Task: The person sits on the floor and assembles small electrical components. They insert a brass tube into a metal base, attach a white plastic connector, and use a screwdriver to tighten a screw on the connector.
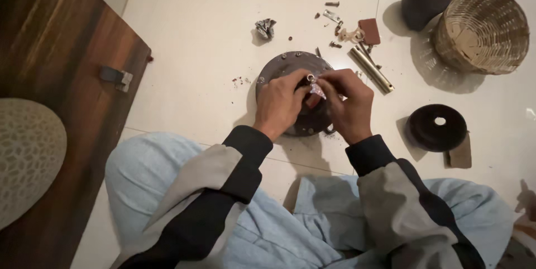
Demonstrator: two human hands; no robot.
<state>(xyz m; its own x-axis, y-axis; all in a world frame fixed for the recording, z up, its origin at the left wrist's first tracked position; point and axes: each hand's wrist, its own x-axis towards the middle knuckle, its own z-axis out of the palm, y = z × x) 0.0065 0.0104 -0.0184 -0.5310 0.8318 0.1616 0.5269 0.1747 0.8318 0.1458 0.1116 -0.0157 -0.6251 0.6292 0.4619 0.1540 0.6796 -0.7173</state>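
On the floor, biggest stuff first:
Floor: pale tiles, person sitting on them.
Basket: woven basket tipped on its side, far right.
Disc: round metal disc flat on the tiles, both hands over it.
Cap: dark round cap, off to the right.
Left hand: left hand curled shut around the small shaft at the disc's centre.
Right hand: right hand pinching a crumpled scrap against it (foil or paper, can't tell).
Bits: metal tube and loose screws just beyond.
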